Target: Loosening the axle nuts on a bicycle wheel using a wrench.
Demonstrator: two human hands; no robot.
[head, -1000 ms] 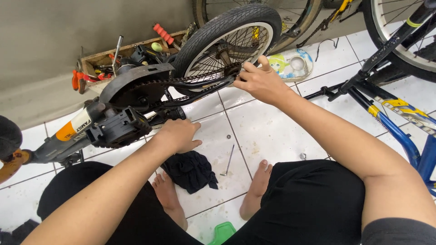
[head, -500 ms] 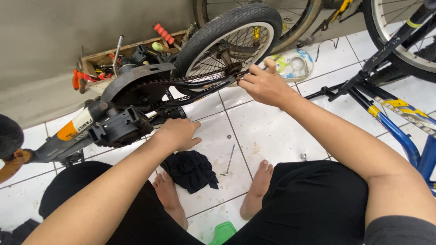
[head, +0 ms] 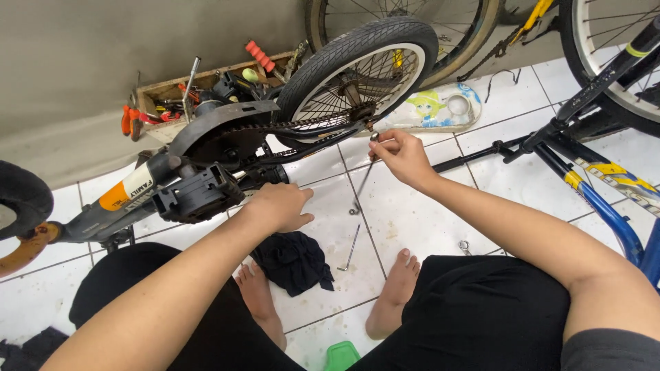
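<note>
A: In the head view, our right hand [head: 402, 156] sits just past the centre toward one o'clock, fingers pinched shut on the top end of a slim silver metal wrench [head: 362, 180] that hangs down toward the white floor tiles [head: 405, 220].

B: And its upper end is right below the rear axle nut [head: 369, 126] of the small black-tyred, spoked bicycle wheel [head: 361, 69] at twelve o'clock. We can't tell whether the tool is seated on the nut or just beside it.

A: Our left hand [head: 278, 206] is near the centre, leaning to nine o'clock, fingers curled loosely with the palm down against the dark frame tube; whether it truly grips we can't tell. Just beyond it, at nine to ten o'clock, are the black plastic pedal [head: 199, 192] and the grey curved chain guard [head: 220, 124].

B: How far along do we judge this?

A: The chain [head: 302, 124] runs on under the guard and the wheel sits in the frame, so that much looks in place. The axle end seems to be the part in hand, neither clearly tight nor clearly loose.

B: Loose bits remain on the floor: a thin metal rod [head: 351, 247] at six o'clock beside the crumpled black rag [head: 292, 261], and a small silver nut [head: 465, 245] at four o'clock.

A: The wooden tool tray [head: 165, 93] waits at eleven o'clock by the wall, and a blue bicycle frame [head: 605, 199] lies at three.
</note>
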